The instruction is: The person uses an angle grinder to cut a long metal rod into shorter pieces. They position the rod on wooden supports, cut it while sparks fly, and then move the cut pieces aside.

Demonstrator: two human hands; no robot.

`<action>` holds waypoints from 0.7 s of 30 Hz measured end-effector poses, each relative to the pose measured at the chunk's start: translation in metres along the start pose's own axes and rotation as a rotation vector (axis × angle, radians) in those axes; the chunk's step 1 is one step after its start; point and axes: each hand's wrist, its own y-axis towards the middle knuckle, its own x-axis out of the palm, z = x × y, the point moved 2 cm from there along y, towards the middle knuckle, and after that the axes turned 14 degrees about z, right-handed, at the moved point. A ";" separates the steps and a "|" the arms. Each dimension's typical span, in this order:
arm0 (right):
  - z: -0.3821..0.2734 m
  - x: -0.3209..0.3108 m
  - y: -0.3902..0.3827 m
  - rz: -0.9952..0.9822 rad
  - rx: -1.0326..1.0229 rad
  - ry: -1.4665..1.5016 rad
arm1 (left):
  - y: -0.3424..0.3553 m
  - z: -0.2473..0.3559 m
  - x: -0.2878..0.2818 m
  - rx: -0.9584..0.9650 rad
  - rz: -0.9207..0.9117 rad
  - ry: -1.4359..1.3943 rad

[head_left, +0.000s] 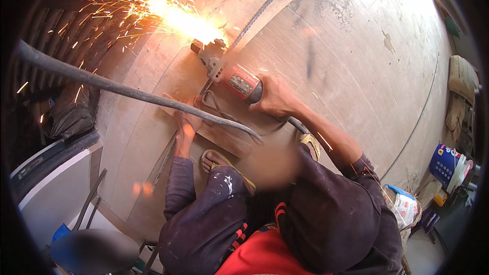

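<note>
A red and black angle grinder (239, 82) is in my right hand (277, 95), whose fingers wrap round the rear of its body. Bright sparks (186, 23) stream from the grinder's head toward the upper left, and their glare hides the disc. A ribbed steel bar (267, 4) slants down from the top edge and passes by the grinder's head. Lower along that line, my left hand (189, 119) is closed on the bar near the floor. Its fingers are partly hidden by a thick dark cable crossing in front.
The thick dark cable (122, 89) runs across from the left. My sandalled feet (216, 160) are close below the grinder. A dark crumpled bag (71, 114) lies at left, near the sparks. At right are a blue bucket (444, 165) and a white sack (405, 204). The floor (356, 81) is dusty.
</note>
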 end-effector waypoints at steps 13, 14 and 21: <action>-0.005 -0.002 0.005 -0.033 0.003 0.016 | -0.001 -0.004 0.002 -0.015 -0.025 0.029; -0.005 -0.002 0.004 -0.021 0.011 0.017 | 0.000 -0.001 0.001 -0.005 -0.019 0.024; -0.003 0.002 0.007 -0.011 0.002 0.030 | 0.000 -0.001 -0.002 -0.013 -0.058 0.035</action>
